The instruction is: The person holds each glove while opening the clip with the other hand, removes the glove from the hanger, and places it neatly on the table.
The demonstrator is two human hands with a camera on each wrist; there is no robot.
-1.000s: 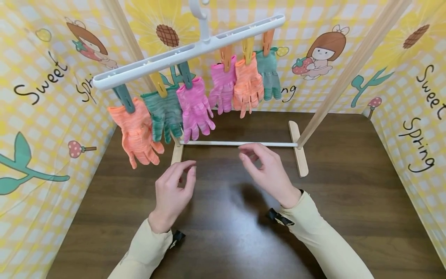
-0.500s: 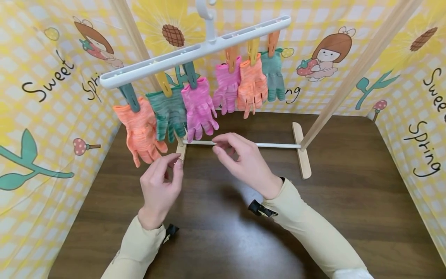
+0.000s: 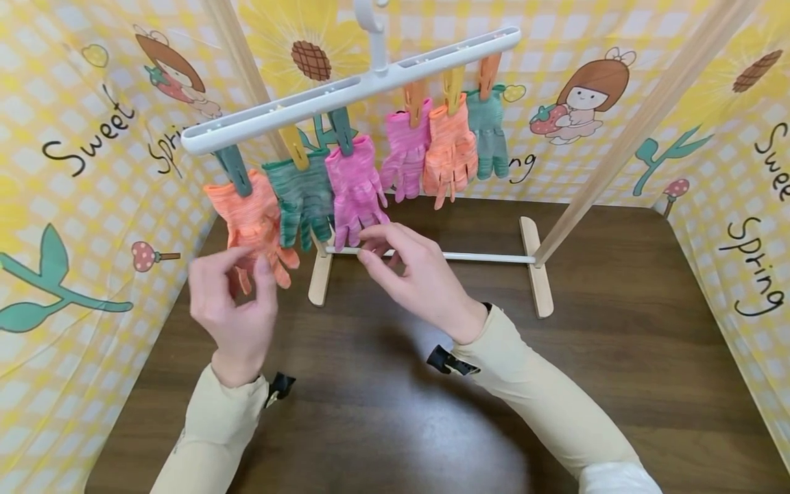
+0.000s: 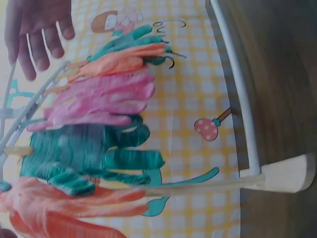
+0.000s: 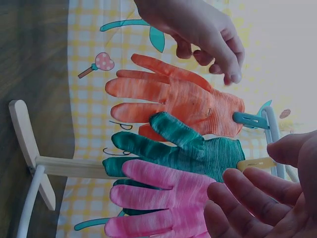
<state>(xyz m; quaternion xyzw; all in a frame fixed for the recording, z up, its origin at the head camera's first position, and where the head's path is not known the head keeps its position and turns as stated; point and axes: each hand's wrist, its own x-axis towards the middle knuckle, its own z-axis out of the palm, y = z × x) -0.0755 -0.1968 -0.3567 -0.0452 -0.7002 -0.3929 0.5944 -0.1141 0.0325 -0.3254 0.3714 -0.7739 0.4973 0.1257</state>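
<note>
A white hanger [image 3: 296, 103] carries several knitted gloves on clothespins. Leftmost is an orange glove [image 3: 249, 209] under a teal clothespin [image 3: 233, 170]. Beside it hang a green glove [image 3: 302, 189] on a yellow clothespin [image 3: 293, 145] and a pink glove [image 3: 354, 175]. My left hand [image 3: 231, 315] hovers in front of the orange glove, fingers loosely bent and holding nothing; the right wrist view has that hand [image 5: 198, 34] apart from the glove. My right hand [image 3: 426, 281] is near the pink glove's fingertips, fingers relaxed, nothing held; whether it touches I cannot tell.
Farther right hang another pink glove [image 3: 407, 151], an orange glove [image 3: 449, 147] and a green glove [image 3: 489, 134]. A wooden stand with a post [image 3: 617, 161], feet [image 3: 537, 267] and a white lower bar [image 3: 481, 258] rises from the brown table [image 3: 395, 412]. Patterned cloth [image 3: 697, 89] surrounds it.
Both hands have moved left. The left hand has risen to in front of the leftmost orange glove, and the right hand has come up close to the pink glove. The view has shifted slightly.
</note>
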